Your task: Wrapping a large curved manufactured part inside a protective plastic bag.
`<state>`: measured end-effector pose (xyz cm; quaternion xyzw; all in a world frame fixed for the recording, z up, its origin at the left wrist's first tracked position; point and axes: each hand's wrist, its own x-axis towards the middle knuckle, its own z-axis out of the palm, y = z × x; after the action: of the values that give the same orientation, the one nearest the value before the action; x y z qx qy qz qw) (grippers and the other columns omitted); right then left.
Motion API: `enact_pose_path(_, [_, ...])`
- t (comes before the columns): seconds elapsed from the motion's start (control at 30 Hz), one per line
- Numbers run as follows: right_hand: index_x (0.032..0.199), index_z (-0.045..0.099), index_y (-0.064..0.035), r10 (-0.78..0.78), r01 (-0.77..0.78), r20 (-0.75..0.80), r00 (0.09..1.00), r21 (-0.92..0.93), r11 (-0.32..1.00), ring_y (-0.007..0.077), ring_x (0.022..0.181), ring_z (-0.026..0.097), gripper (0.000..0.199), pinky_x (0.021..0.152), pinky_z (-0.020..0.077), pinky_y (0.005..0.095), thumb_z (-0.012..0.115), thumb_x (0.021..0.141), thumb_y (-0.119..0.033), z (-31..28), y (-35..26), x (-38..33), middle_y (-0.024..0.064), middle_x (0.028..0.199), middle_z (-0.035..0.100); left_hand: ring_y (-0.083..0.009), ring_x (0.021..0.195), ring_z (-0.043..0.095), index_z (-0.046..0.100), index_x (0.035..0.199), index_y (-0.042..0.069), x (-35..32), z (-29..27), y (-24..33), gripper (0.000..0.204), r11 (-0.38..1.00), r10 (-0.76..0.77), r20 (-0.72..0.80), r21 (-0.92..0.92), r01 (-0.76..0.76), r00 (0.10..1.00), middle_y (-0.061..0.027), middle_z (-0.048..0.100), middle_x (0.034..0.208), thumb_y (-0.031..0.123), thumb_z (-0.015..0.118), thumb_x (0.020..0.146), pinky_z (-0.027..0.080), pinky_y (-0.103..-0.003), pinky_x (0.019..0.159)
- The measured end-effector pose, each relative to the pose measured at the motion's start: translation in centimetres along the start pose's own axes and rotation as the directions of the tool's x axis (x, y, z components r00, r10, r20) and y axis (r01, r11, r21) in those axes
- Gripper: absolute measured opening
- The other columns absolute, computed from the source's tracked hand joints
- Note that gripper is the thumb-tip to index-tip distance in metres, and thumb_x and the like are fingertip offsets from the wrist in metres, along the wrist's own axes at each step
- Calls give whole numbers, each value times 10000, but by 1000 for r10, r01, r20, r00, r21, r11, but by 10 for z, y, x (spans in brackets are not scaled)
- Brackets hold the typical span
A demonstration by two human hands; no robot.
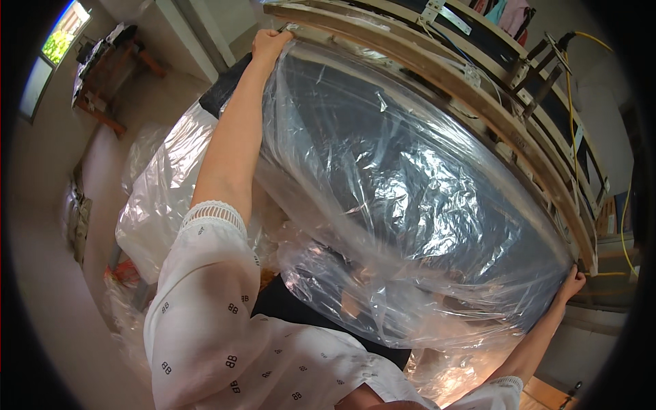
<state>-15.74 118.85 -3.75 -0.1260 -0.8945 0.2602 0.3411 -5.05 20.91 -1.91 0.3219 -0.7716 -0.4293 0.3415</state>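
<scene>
Clear plastic sheet [437, 184] mid-scene, spread over dark panel [328, 96]: covering looks mostly done; near edge loose, bunched, apparently left to straighten. Left hand [270, 46] pinching its far-left corner; right hand [571, 284] curled, apparently pinching right corner. Wooden frame [478, 92] just beyond.

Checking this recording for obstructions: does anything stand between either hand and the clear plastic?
Nothing visible does. The left hand grips the plastic at its upper-left corner, and the right hand at its right end. The wooden beam lies along the far side, not between.
</scene>
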Motion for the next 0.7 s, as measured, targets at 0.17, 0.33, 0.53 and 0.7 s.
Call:
enact_pose_path(0.17, [928, 487, 44, 83, -92, 90, 992, 104, 990, 206, 844, 427, 336, 809, 368, 303, 556, 877, -280, -12, 4, 6, 89, 900, 470, -221, 683, 621, 521, 913, -82, 7, -12, -3, 203, 659, -318, 108, -689, 302, 942, -155, 572, 806, 111, 464, 885, 563, -306, 614])
enact_pose_path(0.33, [1032, 506, 76, 179, -206, 112, 977, 326, 923, 222, 910, 471, 418, 838, 372, 313, 495, 909, -324, -11, -25, -5, 126, 996, 511, -199, 673, 607, 545, 857, -37, 5, -26, -6, 199, 882, -125, -217, -471, 8, 968, -133, 599, 767, 142, 460, 876, 529, -278, 616])
enact_pose_path(0.53, [1088, 511, 76, 234, -234, 45, 971, 347, 908, 239, 931, 490, 505, 828, 376, 339, 420, 933, -396, -15, -29, -4, 139, 1021, 528, -188, 813, 609, 654, 852, 4, 6, -39, -7, 263, 996, -47, -290, -93, 20, 956, -121, 643, 937, 216, 500, 873, 446, -309, 754])
enact_pose_path(0.7, [1002, 539, 89, -1, 7, 169, 986, -35, 999, 283, 836, 501, 559, 813, 380, 373, 398, 932, -447, -13, -25, -14, 182, 872, 539, -179, 812, 595, 672, 853, 49, -33, -27, 11, 241, 957, 180, 51, 221, -187, 982, -82, 649, 931, 248, 536, 863, 437, -295, 756])
